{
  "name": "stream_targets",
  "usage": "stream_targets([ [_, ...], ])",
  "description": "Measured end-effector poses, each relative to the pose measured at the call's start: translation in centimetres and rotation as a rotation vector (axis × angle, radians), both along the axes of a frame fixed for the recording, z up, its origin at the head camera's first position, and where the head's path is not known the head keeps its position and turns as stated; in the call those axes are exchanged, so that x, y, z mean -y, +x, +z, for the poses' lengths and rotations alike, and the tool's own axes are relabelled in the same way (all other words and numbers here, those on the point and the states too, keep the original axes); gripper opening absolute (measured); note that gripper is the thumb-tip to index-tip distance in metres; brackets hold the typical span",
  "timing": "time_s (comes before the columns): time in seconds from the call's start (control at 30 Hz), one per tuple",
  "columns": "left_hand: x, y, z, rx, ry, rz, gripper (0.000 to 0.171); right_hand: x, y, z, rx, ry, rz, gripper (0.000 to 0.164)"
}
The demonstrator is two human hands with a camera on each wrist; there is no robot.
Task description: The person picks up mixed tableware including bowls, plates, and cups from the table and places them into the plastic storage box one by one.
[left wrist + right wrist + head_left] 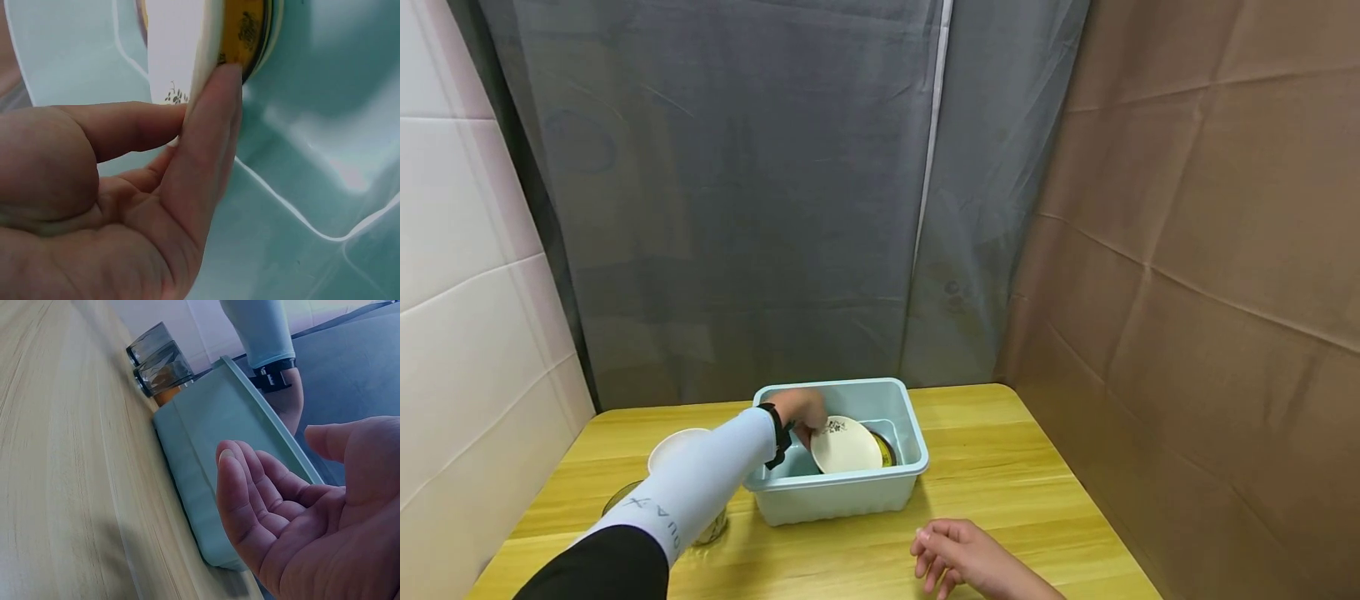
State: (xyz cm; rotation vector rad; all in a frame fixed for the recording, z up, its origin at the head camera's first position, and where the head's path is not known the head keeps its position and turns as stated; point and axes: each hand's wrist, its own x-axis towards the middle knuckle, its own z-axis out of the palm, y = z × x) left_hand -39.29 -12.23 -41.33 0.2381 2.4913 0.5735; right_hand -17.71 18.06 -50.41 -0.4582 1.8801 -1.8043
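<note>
My left hand (805, 410) reaches over the left side of a light blue plastic bin (842, 500). Between thumb and fingers it pinches the rim of a white plate (847, 447) with a small floral print, as the left wrist view (181, 56) shows close up. The plate leans at a tilt inside the bin. Just behind it, a round yellow-and-dark thing (883, 450) is partly hidden by the plate. My right hand (958, 557) hovers near the front of the table, fingers loosely curled and holding nothing.
Left of the bin, partly behind my left sleeve, stand a white round dish (673, 446) and clear glassware (164, 365). The yellow wood-grain table (1000, 475) is bounded by a white wall (475, 292), a grey curtain (737, 208) and a brown one (1210, 292).
</note>
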Motion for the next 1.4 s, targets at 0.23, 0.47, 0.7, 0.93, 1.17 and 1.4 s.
stream_targets([
  [0.23,-0.8,0.1,-0.6,-0.062,-0.078,0.040,0.023,0.0,0.2,0.1,-0.011,-0.012,0.005,0.037],
  [0.47,-1.4,0.3,-1.0,-0.046,-0.110,0.042,0.021,0.1,0.2,0.2,-0.010,-0.017,0.012,0.039],
  [0.7,-2.0,1.3,-0.8,-0.103,-0.197,0.025,0.024,0.1,0.2,0.2,-0.007,-0.004,0.013,0.035],
  [0.93,-2.5,2.2,-0.3,-0.121,-0.202,0.087,0.028,0.2,0.1,0.2,-0.006,-0.002,0.013,0.032],
  [1.17,-1.8,0.2,-1.8,-0.071,-0.206,0.043,0.028,0.5,0.0,0.2,0.001,0.000,0.022,0.032],
  [1.4,-1.1,-1.9,-3.2,-0.051,-0.190,0.041,0.024,0.8,-0.2,0.4,0.008,0.003,0.042,0.031],
])
